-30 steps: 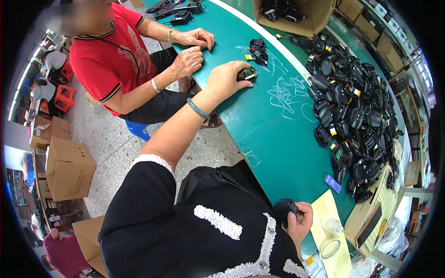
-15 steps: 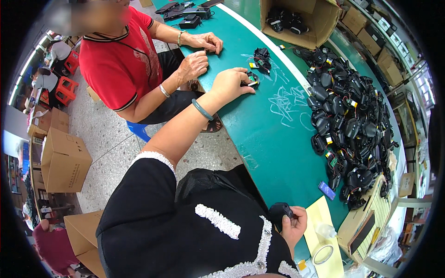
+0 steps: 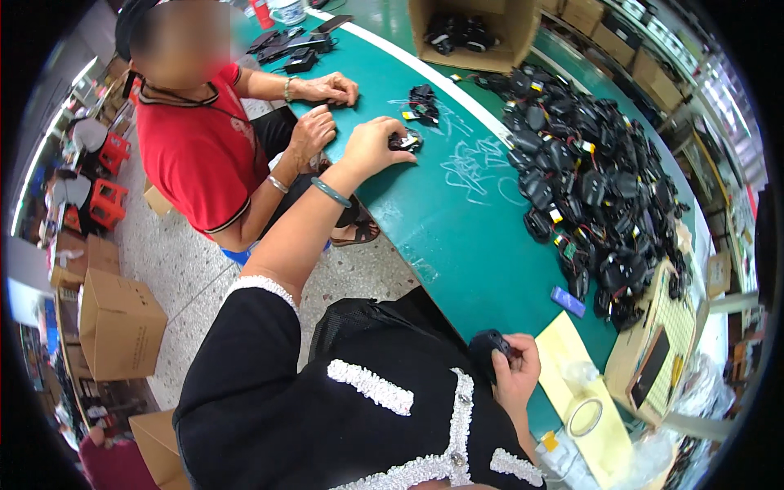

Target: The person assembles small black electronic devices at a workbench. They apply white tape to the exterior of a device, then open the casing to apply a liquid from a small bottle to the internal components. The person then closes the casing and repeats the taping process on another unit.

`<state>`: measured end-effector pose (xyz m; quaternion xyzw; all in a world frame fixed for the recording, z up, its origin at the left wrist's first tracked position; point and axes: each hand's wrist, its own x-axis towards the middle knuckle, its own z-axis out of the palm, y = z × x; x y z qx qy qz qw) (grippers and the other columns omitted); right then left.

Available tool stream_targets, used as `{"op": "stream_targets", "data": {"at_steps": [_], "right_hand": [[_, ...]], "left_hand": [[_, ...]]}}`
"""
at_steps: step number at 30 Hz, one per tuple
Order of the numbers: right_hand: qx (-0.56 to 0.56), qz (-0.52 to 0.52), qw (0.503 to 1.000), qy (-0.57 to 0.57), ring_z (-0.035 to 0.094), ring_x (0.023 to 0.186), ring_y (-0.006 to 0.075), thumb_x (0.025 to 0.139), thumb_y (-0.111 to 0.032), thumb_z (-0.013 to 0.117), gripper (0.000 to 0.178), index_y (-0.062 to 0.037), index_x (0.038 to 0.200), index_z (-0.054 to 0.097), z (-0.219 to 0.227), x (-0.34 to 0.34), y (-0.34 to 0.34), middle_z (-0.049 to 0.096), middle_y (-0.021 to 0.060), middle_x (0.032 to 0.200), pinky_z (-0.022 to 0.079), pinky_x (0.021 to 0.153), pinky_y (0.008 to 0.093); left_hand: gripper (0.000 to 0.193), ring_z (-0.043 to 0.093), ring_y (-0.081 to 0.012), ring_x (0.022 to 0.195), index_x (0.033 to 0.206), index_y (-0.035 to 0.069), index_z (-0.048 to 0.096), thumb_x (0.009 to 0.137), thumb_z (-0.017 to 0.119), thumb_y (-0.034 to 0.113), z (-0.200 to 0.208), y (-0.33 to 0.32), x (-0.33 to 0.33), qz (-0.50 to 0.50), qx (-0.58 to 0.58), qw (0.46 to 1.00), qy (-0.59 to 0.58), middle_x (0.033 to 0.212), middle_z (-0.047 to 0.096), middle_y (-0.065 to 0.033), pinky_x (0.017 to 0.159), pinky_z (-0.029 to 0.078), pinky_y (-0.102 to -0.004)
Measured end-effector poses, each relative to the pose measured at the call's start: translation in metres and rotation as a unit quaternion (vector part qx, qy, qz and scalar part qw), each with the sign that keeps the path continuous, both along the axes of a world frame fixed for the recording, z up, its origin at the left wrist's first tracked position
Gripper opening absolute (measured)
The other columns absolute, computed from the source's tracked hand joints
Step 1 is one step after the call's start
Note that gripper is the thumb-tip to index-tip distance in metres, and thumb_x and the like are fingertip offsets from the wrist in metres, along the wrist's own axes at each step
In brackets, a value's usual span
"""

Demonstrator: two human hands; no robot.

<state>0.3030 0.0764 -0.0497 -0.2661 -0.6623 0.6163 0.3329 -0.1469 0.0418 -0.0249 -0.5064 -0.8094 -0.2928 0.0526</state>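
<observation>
Left of the heap of black devices [image 3: 592, 188], the left hand [image 3: 374, 149] pinches a small part [image 3: 406, 141], seemingly a circuit board. On the near side of the heap, the right hand [image 3: 516, 371] pinches a rounded black casing [image 3: 487, 346].

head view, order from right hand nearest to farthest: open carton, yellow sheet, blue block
1. Yellow sheet, just right of the right hand
2. Blue block, up and to the right
3. Open carton, far off at the top
</observation>
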Motion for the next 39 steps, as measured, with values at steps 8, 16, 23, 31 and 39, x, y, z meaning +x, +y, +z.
{"op": "stream_targets", "data": {"at_steps": [8,16,23,31,39], "right_hand": [[0.025,-0.032,0.999,0.032,0.055,0.077,0.0096,0.085,-0.005,0.07,0.015,-0.0025,0.097,0.061,0.003,-0.005,-0.001,0.057,0.0026,0.091,0.044,0.068,0.0233],[0.07,-0.088,0.99,0.089,0.052,0.071,0.0092,0.087,-0.014,0.071,0.016,-0.0041,0.096,0.064,0.017,0.014,-0.018,0.054,0.0024,0.086,0.042,0.062,0.0242],[0.17,-0.102,0.979,-0.052,0.06,0.083,0.0193,0.082,-0.016,0.075,0.029,-0.0032,0.107,0.065,0.037,0.068,-0.028,0.062,0.0082,0.093,0.048,0.073,0.0291],[0.435,-0.33,0.764,-0.343,0.061,0.091,0.0348,0.08,-0.017,0.076,0.027,-0.0024,0.098,0.063,0.016,0.19,-0.002,0.064,0.0129,0.097,0.046,0.092,0.0464],[0.072,-0.088,0.993,-0.035,0.063,0.072,0.0131,0.091,-0.006,0.061,0.009,-0.0006,0.097,0.058,0.057,0.135,-0.038,0.064,0.0069,0.081,0.048,0.068,0.0253]], "left_hand": [[0.04,0.06,-0.024,0.108,0.114,0.001,0.062,0.083,0.074,0.023,0.037,-0.015,0.127,-0.226,0.091,0.959,-0.144,0.115,0.064,-0.0124,0.094,0.046,-0.035],[0.033,0.057,-0.0174,0.106,0.127,-0.002,0.051,0.099,0.052,0.015,0.024,-0.041,0.279,-0.413,-0.081,0.822,-0.383,0.113,0.062,-0.011,0.094,0.044,-0.0295],[0.031,0.062,-0.0198,0.085,0.117,-0.002,0.052,0.096,0.05,0.021,0.005,-0.042,0.292,-0.348,-0.039,0.704,-0.618,0.097,0.063,-0.0145,0.08,0.051,-0.0318],[0.042,0.066,-0.0253,0.079,0.111,-0.001,0.056,0.099,0.046,0.038,0.011,-0.037,0.284,-0.29,-0.01,0.67,-0.684,0.092,0.067,-0.0177,0.069,0.05,-0.0344],[0.05,0.066,-0.0266,0.096,0.113,-0.004,0.06,0.089,0.06,0.04,0.037,-0.044,0.294,-0.422,-0.032,0.644,-0.638,0.133,0.051,-0.0229,0.086,0.053,-0.0356]]}}
